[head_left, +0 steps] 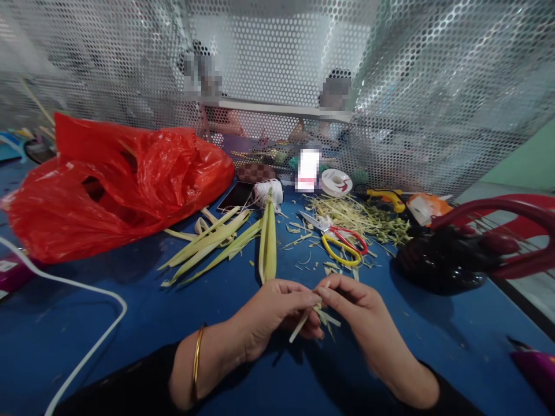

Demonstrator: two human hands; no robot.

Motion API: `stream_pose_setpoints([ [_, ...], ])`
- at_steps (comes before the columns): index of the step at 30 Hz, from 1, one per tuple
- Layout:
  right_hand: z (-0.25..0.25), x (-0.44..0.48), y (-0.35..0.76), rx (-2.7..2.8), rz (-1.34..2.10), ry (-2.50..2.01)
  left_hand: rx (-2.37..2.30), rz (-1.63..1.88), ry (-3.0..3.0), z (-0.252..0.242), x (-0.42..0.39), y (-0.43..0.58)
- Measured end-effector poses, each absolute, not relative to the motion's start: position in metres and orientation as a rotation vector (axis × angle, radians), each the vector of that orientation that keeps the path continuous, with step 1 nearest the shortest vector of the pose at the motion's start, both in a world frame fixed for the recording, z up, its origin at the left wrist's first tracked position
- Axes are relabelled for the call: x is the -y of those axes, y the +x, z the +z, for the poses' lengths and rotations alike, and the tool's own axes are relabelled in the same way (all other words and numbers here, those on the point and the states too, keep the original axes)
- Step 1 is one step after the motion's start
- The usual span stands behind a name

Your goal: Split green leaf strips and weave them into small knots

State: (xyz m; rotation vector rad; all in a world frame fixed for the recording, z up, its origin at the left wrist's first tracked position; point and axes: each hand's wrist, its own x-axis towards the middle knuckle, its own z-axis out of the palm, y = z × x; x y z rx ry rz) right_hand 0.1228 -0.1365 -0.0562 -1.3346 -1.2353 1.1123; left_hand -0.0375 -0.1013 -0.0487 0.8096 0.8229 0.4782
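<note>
My left hand (277, 312) and my right hand (353, 306) meet low in the middle of the head view, above the blue table (130, 289). Both pinch a thin pale leaf strip (303, 325), with several short slivers hanging below the fingers. A gold bangle sits on my left wrist. Just beyond the hands lies a long green palm leaf (267, 242), pointing away from me. More leaf strips (208, 242) fan out to its left.
A red plastic bag (117, 179) fills the left. Red and yellow scissors (342, 242), leaf trimmings (368, 216), a tape roll (336, 182), a phone (236, 196), a thread ball (266, 190) and a dark red basket (455, 260) lie beyond. A white cable (87, 289) crosses left. People sit behind the mesh screen (433, 86).
</note>
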Motion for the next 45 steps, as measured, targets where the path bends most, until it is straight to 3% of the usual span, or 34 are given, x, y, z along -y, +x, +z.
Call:
stream_pose_setpoints([
  [13,-0.067,0.140,0.119,1.250,1.018,-1.344,-0.882,0.418,0.882,-0.051,0.103,-0.036],
  [29,-0.057,0.141,0.123,1.574,0.747,-1.443,-1.026,0.651,0.861,-0.042,0.099,-0.033],
  [45,-0.056,0.137,0.127,1.406,0.886,-1.491,-1.034,0.629,0.899,-0.044,0.097,-0.035],
])
